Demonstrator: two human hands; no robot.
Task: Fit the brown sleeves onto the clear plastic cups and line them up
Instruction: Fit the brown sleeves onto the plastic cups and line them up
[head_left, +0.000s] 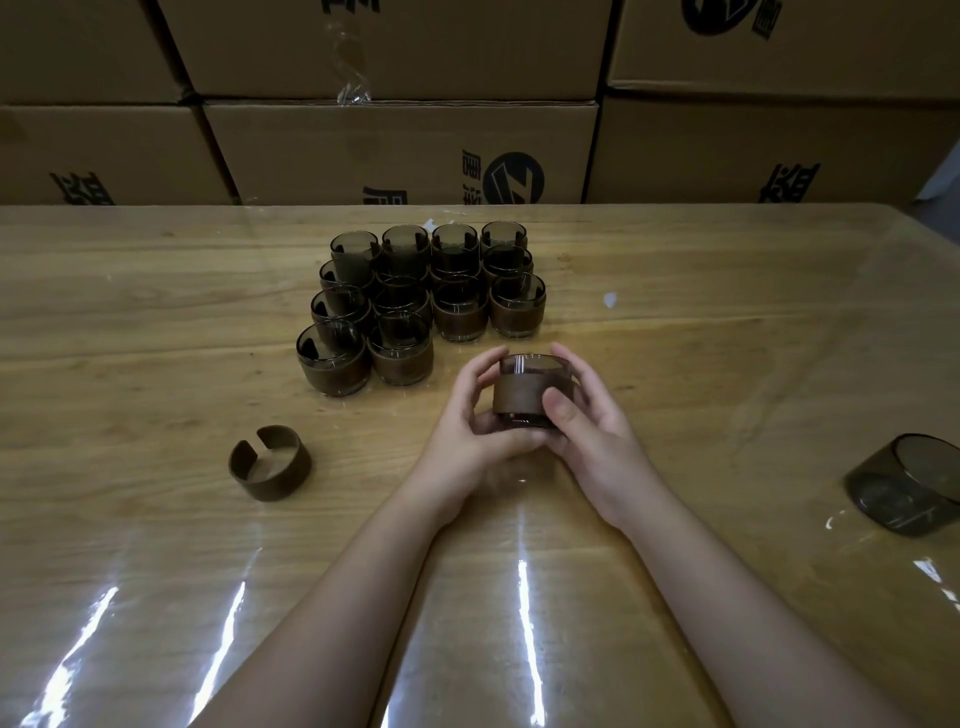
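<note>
Two bare forearms reach forward over a glossy wooden surface. The left hand and right hand cup one smoky clear cup between them, fingers curled around its brown sleeve. Just beyond the hands stands a block of sleeved cups. A loose sleeve lies to their left; a bare cup lies tipped far right. Cardboard boxes stack behind.

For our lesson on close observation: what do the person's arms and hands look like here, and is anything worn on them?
Both forearms are bare up to the bottom edge of the picture, with no sleeves showing. The left hand and right hand wear no gloves, and no watch, bracelet or ring can be seen. Fingernails look short and plain.
</note>
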